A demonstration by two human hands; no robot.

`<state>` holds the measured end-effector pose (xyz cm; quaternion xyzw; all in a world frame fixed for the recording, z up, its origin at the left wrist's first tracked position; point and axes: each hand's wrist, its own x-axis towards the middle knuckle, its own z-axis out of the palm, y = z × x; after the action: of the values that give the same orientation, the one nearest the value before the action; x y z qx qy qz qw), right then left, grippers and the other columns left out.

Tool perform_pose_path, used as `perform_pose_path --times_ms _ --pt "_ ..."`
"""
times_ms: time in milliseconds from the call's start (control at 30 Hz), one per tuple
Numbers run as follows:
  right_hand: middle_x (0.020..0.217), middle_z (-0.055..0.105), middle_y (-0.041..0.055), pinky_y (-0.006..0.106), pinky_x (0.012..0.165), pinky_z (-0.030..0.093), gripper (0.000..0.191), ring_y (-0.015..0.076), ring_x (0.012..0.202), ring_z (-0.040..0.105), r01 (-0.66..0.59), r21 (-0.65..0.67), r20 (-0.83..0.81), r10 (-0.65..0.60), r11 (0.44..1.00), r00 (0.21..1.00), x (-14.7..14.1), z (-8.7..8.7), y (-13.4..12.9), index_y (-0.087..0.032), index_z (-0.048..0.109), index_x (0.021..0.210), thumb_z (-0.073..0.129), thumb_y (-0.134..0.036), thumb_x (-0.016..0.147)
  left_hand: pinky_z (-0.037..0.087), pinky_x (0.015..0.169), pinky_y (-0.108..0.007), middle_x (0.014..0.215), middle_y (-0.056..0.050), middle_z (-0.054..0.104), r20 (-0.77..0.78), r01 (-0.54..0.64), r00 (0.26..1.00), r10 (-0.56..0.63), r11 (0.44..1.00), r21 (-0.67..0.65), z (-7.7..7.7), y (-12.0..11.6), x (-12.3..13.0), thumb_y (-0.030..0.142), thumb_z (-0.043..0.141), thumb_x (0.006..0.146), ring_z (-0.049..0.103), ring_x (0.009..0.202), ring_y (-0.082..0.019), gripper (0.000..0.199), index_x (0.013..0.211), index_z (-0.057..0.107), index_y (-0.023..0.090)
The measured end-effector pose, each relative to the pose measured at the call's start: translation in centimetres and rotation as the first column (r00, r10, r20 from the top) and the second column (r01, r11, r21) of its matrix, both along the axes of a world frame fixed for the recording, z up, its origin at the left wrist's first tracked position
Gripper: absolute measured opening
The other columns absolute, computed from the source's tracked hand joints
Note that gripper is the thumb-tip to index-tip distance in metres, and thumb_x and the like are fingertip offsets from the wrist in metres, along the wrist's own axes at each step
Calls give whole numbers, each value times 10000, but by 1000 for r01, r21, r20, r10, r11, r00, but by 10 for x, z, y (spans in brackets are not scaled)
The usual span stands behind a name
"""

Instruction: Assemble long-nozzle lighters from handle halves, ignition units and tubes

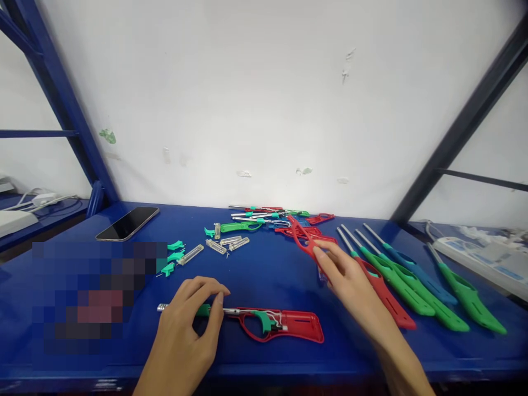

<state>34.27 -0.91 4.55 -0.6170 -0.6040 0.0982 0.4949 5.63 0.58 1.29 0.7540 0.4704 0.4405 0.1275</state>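
My left hand curls over the metal tube of an opened gas lighter, thumb and index finger at the tube. That lighter lies in front of me in a red half shell, with a green trigger and white wires showing. My right hand is closed on a red handle half shell, tilted up above the table to the right. Beyond it are several loose lighter parts, including red half shells. Clear fuel tanks and green triggers lie left of centre.
Several whole lighters in red, green and blue lie side by side at the right. A phone rests on the blue table at the back left. Left, one patch is pixelated. A power strip sits far right.
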Motion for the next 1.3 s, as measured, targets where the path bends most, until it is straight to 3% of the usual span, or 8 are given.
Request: perform_pose_path --times_ms 167,333,500,600,700,900,1067,1300 --pt "1156 804 88 407 838 611 434 301 1017 769 2 -151 39 4 989 999 6 -12 3 -227 703 1289 687 -500 953 542 807 -370 1029 -22 708 -18 -19 1000 19 1000 8 -3 0 1 365 524 1043 666 948 -242 201 964 691 285" --pt "1253 785 117 541 1018 558 420 365 1173 723 62 -114 261 -30 992 965 -9 -21 8 -210 710 1339 721 -370 951 532 831 -375 1016 -27 711 -14 -13 1000 13 1000 15 -3 1 1 345 520 1041 660 947 -243 201 950 686 279" --pt "1244 762 144 578 1006 544 440 382 1191 668 74 46 475 -87 996 876 -12 -13 19 -188 706 1330 777 -367 935 536 829 -368 987 -27 724 10 -19 1000 19 1000 11 3 0 2 357 536 1033 666 949 -245 215 926 703 276" --pt "1165 774 114 526 1008 532 219 332 1162 659 -80 26 577 50 996 815 -20 5 40 -207 757 1208 677 -256 1011 552 808 -357 949 -28 737 6 -8 1000 8 1000 21 9 -1 4 373 543 1026 682 916 -239 248 888 722 272" --pt "1185 769 75 440 1046 511 212 270 1165 661 -275 -58 658 244 960 713 -37 21 73 -233 768 1199 677 -195 1012 567 828 -363 966 -36 758 -36 -19 999 20 999 28 16 6 3 378 519 1022 699 946 -246 276 903 744 270" --pt "1176 720 107 376 979 526 245 242 1111 666 -415 -177 735 400 893 547 -62 17 124 -199 740 1258 676 -205 1021 550 956 -436 1034 -59 798 -173 -156 971 163 986 54 27 43 -28 402 495 953 707 1048 -301 323 955 791 274" --pt "1146 691 89 398 926 545 129 236 1066 665 -394 -201 755 398 897 521 -58 8 121 -156 735 1120 674 -157 1007 557 887 -486 1022 -105 812 -265 -331 907 327 943 31 27 65 -73 371 522 872 710 976 -360 337 965 815 234" --pt "1119 700 64 419 949 520 78 239 1081 655 -369 -204 792 375 907 482 -61 10 115 -146 699 1061 653 -200 1029 538 929 -518 1093 -165 783 -418 -300 862 285 953 32 21 83 -88 399 525 897 672 1016 -386 408 1023 847 182"
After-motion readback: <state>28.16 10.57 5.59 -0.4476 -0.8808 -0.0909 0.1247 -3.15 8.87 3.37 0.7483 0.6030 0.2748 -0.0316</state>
